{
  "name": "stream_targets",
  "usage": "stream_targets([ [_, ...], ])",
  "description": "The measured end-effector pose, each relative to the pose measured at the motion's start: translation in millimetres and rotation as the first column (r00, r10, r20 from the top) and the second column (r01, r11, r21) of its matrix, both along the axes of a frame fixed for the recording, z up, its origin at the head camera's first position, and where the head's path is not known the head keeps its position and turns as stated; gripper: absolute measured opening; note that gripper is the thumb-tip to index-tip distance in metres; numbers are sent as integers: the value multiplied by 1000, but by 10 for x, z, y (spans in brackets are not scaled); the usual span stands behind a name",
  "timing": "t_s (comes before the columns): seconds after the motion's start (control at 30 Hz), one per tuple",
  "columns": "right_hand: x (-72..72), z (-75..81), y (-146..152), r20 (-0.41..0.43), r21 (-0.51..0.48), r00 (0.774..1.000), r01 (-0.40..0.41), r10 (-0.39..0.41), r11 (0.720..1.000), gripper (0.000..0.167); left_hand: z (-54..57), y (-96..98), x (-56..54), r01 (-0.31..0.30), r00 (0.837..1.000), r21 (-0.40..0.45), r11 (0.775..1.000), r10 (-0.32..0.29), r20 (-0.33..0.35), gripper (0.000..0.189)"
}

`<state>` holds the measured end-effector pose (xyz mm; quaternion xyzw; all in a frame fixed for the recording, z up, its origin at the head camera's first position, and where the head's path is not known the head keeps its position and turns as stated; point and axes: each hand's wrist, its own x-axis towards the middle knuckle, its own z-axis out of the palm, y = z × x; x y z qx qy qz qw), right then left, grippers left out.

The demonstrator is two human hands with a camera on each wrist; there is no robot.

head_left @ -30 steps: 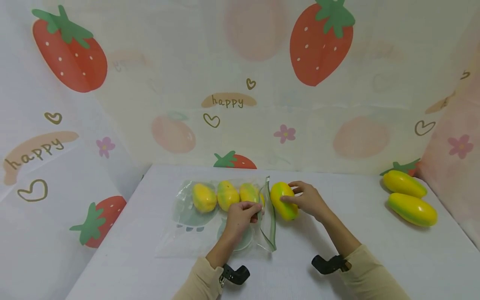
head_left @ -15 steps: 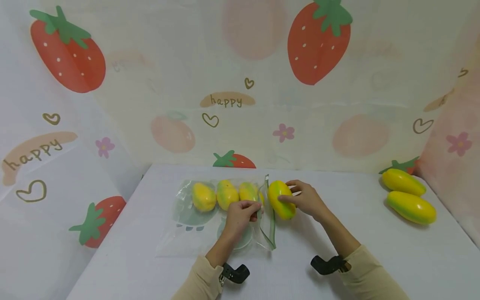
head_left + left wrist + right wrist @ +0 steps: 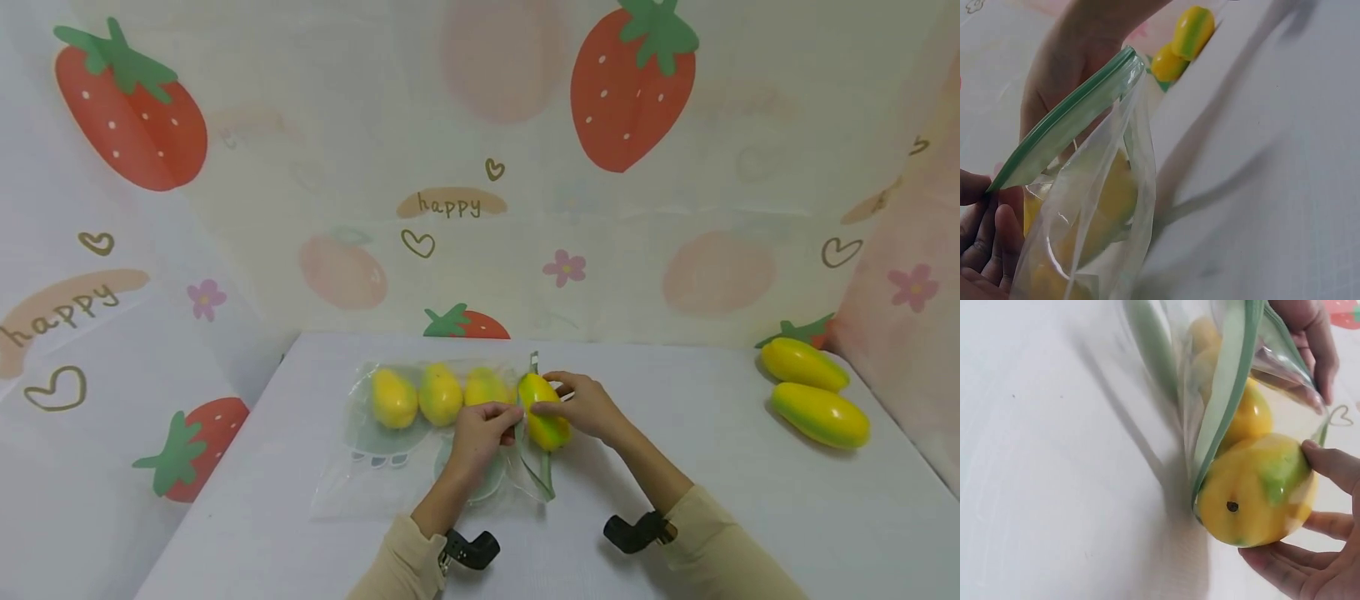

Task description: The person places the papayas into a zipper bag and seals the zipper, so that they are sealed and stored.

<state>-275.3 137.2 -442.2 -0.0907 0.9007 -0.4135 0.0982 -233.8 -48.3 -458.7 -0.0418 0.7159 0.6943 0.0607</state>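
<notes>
A clear zip bag (image 3: 337, 487) with a green seal strip (image 3: 1238, 381) lies flat on the table, its mouth facing right. My left hand (image 3: 474, 437) pinches the bag's rim at the green strip, lifting the mouth apart, as the left wrist view shows. Between the thumb and fingers of my right hand (image 3: 592, 408) is a yellow-green papaya (image 3: 547, 429). Its far end is within the bag's mouth; the end with a dark stem spot faces the right wrist camera. Several more papayas (image 3: 441, 396) lie in a row inside the bag, the nearest partly hidden by my left hand.
Two more papayas (image 3: 821, 415) lie side by side at the right of the white table (image 3: 240, 500). Behind stands a backdrop sheet (image 3: 337, 150) printed with strawberries. A black wrist camera (image 3: 633, 533) sits on each forearm.
My right hand has moved left with the papaya, from beside the bag into its mouth. The papayas inside have shifted slightly left. My left hand keeps its pinch on the rim.
</notes>
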Motion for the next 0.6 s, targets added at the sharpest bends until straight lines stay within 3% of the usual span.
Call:
stream_targets([
  [0.17, -29, -64, -84, -5, 23, 1000, -6, 6, 1000, 60, 5, -5, 4, 13, 1000, -5, 1000, -13, 0, 28],
  [0.3, -31, -85, -97, -5, -6, 1000, -8, 8, 1000, 67, 3, -6, 3, 10, 1000, -4, 1000, -10, 1, 26],
  [0.43, -22, -97, -72, 36, -39, 999, -19, 20, 999, 77, -5, -11, 4, 2, 1000, 10, 1000, -2, -15, 26],
  [0.6, 10, -126, -78, 127, -45, 992, 5, 1, 999, 74, -18, -19, -6, 9, 1000, 35, 999, -9, -23, 25],
])
